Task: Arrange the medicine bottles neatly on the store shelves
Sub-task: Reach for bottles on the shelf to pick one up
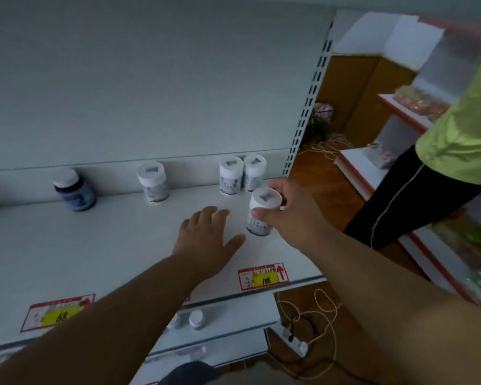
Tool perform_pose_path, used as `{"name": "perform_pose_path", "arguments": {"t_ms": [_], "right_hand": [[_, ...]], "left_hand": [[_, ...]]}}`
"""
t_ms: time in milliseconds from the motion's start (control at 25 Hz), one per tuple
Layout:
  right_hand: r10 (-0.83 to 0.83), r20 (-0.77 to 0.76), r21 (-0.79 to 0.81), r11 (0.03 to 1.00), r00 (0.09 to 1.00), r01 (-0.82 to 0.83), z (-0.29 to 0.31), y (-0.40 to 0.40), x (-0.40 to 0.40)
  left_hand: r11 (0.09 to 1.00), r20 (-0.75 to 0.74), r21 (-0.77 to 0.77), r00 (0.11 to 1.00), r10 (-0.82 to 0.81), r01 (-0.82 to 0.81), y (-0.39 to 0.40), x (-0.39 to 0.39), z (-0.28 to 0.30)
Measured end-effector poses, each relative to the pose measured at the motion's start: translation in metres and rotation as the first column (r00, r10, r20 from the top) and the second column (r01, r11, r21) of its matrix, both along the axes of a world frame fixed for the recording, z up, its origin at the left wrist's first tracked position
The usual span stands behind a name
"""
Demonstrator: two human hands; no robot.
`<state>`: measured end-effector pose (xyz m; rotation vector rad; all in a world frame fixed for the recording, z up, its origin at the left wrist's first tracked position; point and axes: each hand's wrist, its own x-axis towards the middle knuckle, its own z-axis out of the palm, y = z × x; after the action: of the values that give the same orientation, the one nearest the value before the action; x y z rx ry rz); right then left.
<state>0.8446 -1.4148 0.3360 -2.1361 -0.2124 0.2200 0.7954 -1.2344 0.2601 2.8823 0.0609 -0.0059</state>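
Note:
My right hand (pixel 289 218) grips a white medicine bottle (pixel 261 213) near the right end of the white shelf (pixel 109 245), its base close to the shelf surface. My left hand (pixel 206 234) hovers over the shelf just left of it, fingers spread and holding nothing. Two matching white bottles (pixel 229 175) (pixel 254 170) stand side by side against the back panel, right behind the held one. A third white bottle (pixel 153 182) stands further left, and a dark blue bottle with a white cap (pixel 74 190) stands left of that.
Price tags (pixel 263 276) (pixel 56 312) are stuck on the shelf's front edge. Small bottles (pixel 196 319) sit on a lower shelf. A person in a green top and black trousers (pixel 428 176) stands at the right by another shelf unit. Cables and a power strip (pixel 297 340) lie on the wooden floor.

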Motion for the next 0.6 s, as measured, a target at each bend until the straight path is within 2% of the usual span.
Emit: {"name": "perform_pose_path", "arguments": {"t_ms": [160, 280, 600], "right_hand": [[0.116, 0.049, -0.151, 0.983, 0.992, -0.108, -0.010, 0.020, 0.037], [0.194, 0.104, -0.260, 0.952, 0.975, -0.161, -0.020, 0.033, 0.054], [0.171, 0.180, -0.278, 0.954, 0.969, -0.116, -0.034, 0.057, 0.065]], "left_hand": [[0.982, -0.126, 0.149, 0.983, 0.134, -0.115, 0.004, 0.032, -0.017], [0.975, -0.152, 0.187, 0.977, 0.149, -0.120, 0.005, 0.046, -0.027], [0.974, -0.162, 0.186, 0.974, 0.162, -0.131, 0.003, 0.054, -0.033]]}}
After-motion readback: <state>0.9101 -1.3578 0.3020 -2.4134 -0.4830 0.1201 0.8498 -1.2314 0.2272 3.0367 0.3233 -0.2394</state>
